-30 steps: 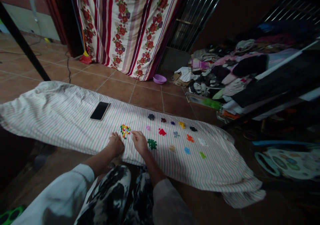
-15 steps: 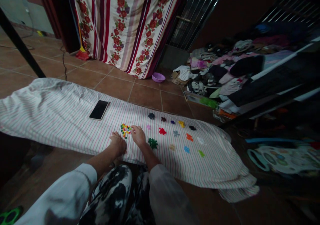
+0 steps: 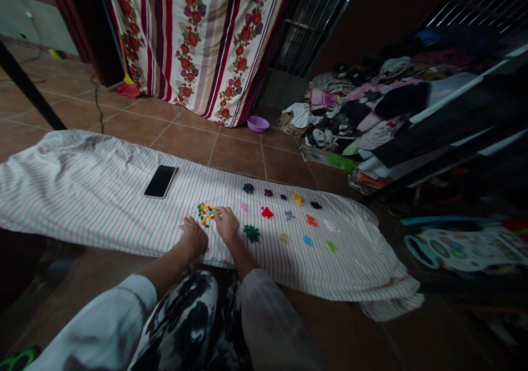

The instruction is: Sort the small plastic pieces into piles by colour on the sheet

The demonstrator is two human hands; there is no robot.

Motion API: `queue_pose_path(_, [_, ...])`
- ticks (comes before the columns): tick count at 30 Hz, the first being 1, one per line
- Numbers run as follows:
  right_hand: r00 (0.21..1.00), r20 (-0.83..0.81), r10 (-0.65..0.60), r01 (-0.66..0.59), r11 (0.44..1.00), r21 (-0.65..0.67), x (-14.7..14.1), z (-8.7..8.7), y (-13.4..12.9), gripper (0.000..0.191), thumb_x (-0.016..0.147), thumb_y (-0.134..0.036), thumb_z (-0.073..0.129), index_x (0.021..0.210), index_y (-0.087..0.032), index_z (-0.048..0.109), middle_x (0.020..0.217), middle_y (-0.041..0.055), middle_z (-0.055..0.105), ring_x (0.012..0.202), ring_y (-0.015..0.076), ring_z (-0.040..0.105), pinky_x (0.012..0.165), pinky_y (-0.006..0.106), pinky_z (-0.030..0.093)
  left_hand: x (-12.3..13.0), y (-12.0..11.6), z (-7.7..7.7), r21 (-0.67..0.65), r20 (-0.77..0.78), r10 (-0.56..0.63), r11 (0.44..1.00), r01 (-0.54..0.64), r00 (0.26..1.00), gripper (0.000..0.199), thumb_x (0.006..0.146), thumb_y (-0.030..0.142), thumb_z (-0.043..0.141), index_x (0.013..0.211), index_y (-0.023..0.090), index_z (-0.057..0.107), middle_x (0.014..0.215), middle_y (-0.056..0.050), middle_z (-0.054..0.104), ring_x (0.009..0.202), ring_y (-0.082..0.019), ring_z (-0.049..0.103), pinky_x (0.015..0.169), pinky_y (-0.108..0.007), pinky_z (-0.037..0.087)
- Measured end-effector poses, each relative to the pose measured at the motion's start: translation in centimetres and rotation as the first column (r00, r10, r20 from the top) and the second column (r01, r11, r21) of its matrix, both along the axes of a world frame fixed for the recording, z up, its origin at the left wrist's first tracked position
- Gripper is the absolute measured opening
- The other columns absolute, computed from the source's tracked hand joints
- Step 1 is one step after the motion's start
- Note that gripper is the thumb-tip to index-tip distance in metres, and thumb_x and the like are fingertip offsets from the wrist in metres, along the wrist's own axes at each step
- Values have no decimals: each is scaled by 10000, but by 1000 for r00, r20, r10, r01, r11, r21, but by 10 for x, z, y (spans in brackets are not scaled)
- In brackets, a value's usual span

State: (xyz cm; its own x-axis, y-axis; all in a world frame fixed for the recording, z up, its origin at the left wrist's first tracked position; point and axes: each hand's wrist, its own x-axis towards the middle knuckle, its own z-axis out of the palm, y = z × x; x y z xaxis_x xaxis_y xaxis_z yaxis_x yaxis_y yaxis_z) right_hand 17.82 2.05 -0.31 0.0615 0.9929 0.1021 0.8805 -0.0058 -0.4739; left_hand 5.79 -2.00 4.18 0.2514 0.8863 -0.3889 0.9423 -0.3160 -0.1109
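Observation:
A mixed pile of tiny multicoloured pieces (image 3: 205, 213) lies on the striped cloth (image 3: 124, 167); they are too small for me to tell their kind. My left hand (image 3: 193, 236) rests at the pile's near-left side, fingers apart and holding nothing I can see. At the pile's right edge, my right hand (image 3: 226, 224) has its fingertips drawn together over the pieces; whatever is between them is hidden. Just right of that hand sit a dark green heap (image 3: 251, 233), a pink heap (image 3: 244, 207) and a red heap (image 3: 267, 212).
More small single-colour heaps, including yellow (image 3: 297, 199), orange (image 3: 311, 221), blue (image 3: 307, 241) and lime (image 3: 331, 245), spread to the right. A phone (image 3: 160, 181) lies left of the pile. Beyond the cloth, a purple bowl (image 3: 258, 124) stands on the tiled floor near piled clothes (image 3: 371, 101).
The whole view has shifted slightly. Both hands stay beside the mixed pile, with my right fingertips a little closer together at its edge.

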Motion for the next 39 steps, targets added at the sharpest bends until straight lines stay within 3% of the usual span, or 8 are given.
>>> queue_pose_path(6, [999,-32,-18,19,999,34,-2,-5,-4,216,921,-243,536,1073,-288,683,1044,12,665,930,147,616,740,214,437,-5,-1,4,1,36,-79,997,79,996,651,798,511,578,1253,45,603,1231,-365,573,1210,-526,475,815,-630,453])
queue_pose_path(18, [990,-127,-60,70,995,72,-3,-4,-6,115,907,-282,543,934,-245,649,919,-8,658,886,134,603,753,211,420,-7,-4,13,-20,-6,-134,991,134,991,664,814,532,553,1247,31,599,1259,-386,543,1221,-520,478,862,-653,408])
queue_pose_path(26, [990,-143,-21,36,994,105,3,-4,-13,149,921,-281,510,835,-209,609,832,-5,637,804,127,572,739,209,388,-9,-5,21,-36,0,-171,985,171,985,598,830,544,537,1136,47,667,1135,-357,616,1145,-477,532,844,-602,422])
queue_pose_path(32, [980,-201,-16,40,992,116,6,-6,-20,227,933,-253,454,788,-213,624,820,3,650,788,131,568,745,212,385,-10,-5,12,-12,-53,-186,982,186,981,646,843,568,509,1193,39,636,1174,-370,595,1176,-497,513,837,-589,431])
queue_pose_path(39, [887,-461,-39,83,994,75,16,-3,-28,275,927,-336,454,793,-231,670,735,-14,670,749,130,601,693,201,428,-12,-6,1,47,-55,-169,984,172,984,665,855,493,525,1284,-14,559,1255,-416,527,1207,-541,487,843,-626,436])
